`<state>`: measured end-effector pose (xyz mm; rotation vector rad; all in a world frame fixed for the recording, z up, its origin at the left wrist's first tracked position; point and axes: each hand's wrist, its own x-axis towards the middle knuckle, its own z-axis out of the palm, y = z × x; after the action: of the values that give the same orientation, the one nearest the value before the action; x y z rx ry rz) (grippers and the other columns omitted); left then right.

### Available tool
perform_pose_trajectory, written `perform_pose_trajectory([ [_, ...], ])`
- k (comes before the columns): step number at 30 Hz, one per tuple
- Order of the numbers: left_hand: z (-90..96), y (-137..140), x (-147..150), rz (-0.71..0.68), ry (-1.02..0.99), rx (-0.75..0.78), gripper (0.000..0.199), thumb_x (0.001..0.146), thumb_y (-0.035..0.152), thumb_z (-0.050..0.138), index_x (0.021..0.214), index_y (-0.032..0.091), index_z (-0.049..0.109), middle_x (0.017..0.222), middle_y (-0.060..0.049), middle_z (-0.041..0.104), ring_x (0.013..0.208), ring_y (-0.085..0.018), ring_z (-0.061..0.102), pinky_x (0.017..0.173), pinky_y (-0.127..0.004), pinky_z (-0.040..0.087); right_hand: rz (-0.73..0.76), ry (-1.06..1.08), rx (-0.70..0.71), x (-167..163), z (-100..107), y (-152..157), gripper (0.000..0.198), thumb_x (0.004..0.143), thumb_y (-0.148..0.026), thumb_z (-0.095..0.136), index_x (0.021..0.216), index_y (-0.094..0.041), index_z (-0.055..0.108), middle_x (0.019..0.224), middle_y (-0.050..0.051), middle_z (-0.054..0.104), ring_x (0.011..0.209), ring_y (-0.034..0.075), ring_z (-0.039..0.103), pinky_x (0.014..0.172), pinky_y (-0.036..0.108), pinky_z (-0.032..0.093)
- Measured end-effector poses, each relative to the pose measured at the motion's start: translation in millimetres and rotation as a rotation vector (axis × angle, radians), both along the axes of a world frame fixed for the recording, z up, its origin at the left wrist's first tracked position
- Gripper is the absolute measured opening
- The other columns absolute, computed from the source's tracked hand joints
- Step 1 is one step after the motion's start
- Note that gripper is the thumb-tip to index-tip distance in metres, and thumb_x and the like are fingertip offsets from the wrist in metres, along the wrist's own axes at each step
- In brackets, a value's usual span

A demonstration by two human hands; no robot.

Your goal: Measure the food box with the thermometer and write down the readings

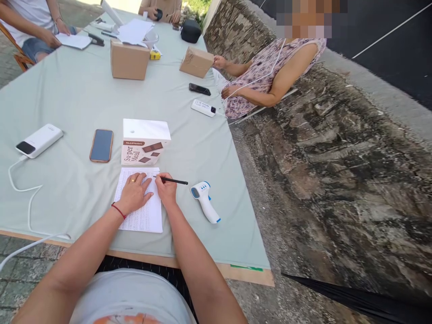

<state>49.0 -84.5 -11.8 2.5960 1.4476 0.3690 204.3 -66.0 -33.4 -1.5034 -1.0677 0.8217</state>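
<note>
A sheet of paper [148, 220] covered in small rows of marks lies on the table in front of me. My left hand [135, 193] rests flat on it, fingers spread, with a ring and a red bracelet showing. At the sheet's upper right, my right hand [166, 189] grips a black pen [175, 181], its tip at the paper. Just beyond the sheet stands a white and brown "Super Meal" box [145, 139]. To the right of my right hand lies a white and blue infrared thermometer [205, 201].
Left of the box are a phone [101, 145] and a white power bank [39, 140] with a cable. Farther off stand two cardboard boxes [130, 60], a dark phone [199, 89] and another power bank [203, 108]. Several people sit around the table [74, 99]; a stone wall runs along the right.
</note>
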Motion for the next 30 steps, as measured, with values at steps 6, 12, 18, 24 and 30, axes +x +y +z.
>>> perform_pose_trajectory([
  [6, 0.0, 0.1, 0.1, -0.006, -0.010, 0.004, 0.047, 0.099, 0.038, 0.063, 0.140, 0.015, 0.059, 0.144, -0.018, 0.058, 0.136, -0.036, 0.051, 0.115, -0.051, 0.042, -0.002, -0.021, -0.004, 0.2, -0.2, 0.5, 0.030, 0.070, -0.050, 0.052, 0.077, -0.023, 0.061, 0.074, 0.002, 0.065, 0.072, 0.020, 0.059, 0.074, 0.035, 0.052],
  [12, -0.6, 0.1, -0.2, -0.001, -0.024, 0.000, 0.047, 0.098, 0.037, 0.064, 0.140, 0.016, 0.060, 0.144, -0.018, 0.058, 0.137, -0.035, 0.051, 0.116, -0.051, 0.042, 0.008, -0.030, -0.008, 0.9, -2.2, 0.4, 0.028, 0.070, -0.049, 0.052, 0.077, -0.023, 0.061, 0.073, 0.001, 0.065, 0.072, 0.020, 0.058, 0.074, 0.035, 0.052],
  [18, 3.5, -0.3, 0.6, -0.004, 0.016, -0.013, 0.049, 0.100, 0.038, 0.062, 0.142, 0.013, 0.060, 0.145, -0.019, 0.058, 0.137, -0.036, 0.050, 0.116, -0.051, 0.042, -0.009, -0.007, -0.007, 0.2, 0.1, -0.8, 0.028, 0.069, -0.049, 0.052, 0.074, -0.023, 0.060, 0.072, 0.001, 0.065, 0.072, 0.020, 0.058, 0.071, 0.034, 0.052],
  [24, 4.1, -0.6, 1.0, -0.002, 0.038, -0.020, 0.050, 0.101, 0.039, 0.060, 0.144, 0.013, 0.059, 0.146, -0.019, 0.057, 0.138, -0.036, 0.049, 0.116, -0.051, 0.041, -0.057, 0.010, -0.023, -0.4, 1.0, -0.4, 0.024, 0.070, -0.044, 0.053, 0.076, -0.022, 0.061, 0.075, 0.002, 0.066, 0.075, 0.021, 0.060, 0.073, 0.033, 0.053],
  [30, 2.5, 0.2, -0.6, -0.007, 0.009, -0.005, 0.049, 0.100, 0.038, 0.061, 0.142, 0.014, 0.059, 0.145, -0.019, 0.057, 0.137, -0.036, 0.050, 0.116, -0.052, 0.042, -0.038, -0.022, -0.039, -0.1, 1.5, -0.7, 0.024, 0.070, -0.045, 0.052, 0.076, -0.023, 0.060, 0.074, 0.001, 0.066, 0.072, 0.020, 0.058, 0.073, 0.033, 0.053],
])
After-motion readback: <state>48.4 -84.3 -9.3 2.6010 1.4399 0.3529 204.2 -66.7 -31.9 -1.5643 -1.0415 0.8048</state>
